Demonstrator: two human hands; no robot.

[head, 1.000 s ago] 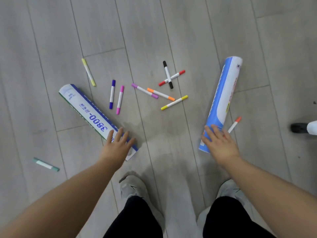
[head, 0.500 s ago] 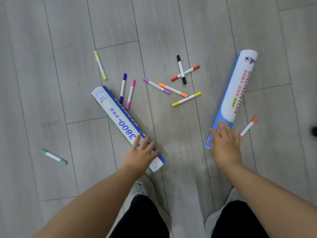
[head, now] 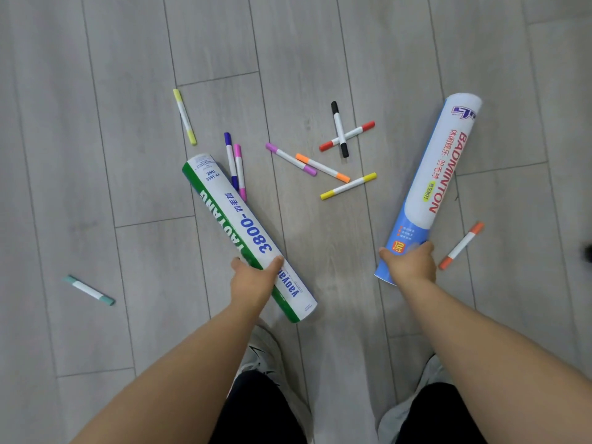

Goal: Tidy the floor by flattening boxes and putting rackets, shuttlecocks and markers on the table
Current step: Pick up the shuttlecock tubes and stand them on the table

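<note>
My left hand [head: 253, 280] grips the green-and-white shuttlecock tube [head: 234, 216] near its lower end, and the tube slants up to the left above the floor. My right hand [head: 410, 267] grips the blue-and-white shuttlecock tube [head: 439, 174] marked BADMINTON near its bottom end. Several markers lie loose on the grey floor between the tubes: a yellow marker [head: 348, 186], an orange one [head: 322, 168], a purple one [head: 291, 159], crossed black [head: 339, 129] and red [head: 347, 136] markers, and a blue [head: 230, 160] and pink [head: 240, 171] pair partly behind the left tube.
A pale yellow marker [head: 185, 116] lies at the upper left, a teal marker [head: 88, 290] at the far left, and an orange-capped marker [head: 461, 245] right of my right hand. My two shoes [head: 266, 354] stand at the bottom on the plank floor [head: 96, 187].
Both hands went from resting on top of the tubes to gripping them. The two tubes have come up off the floor and the left one has turned, showing its green side.
</note>
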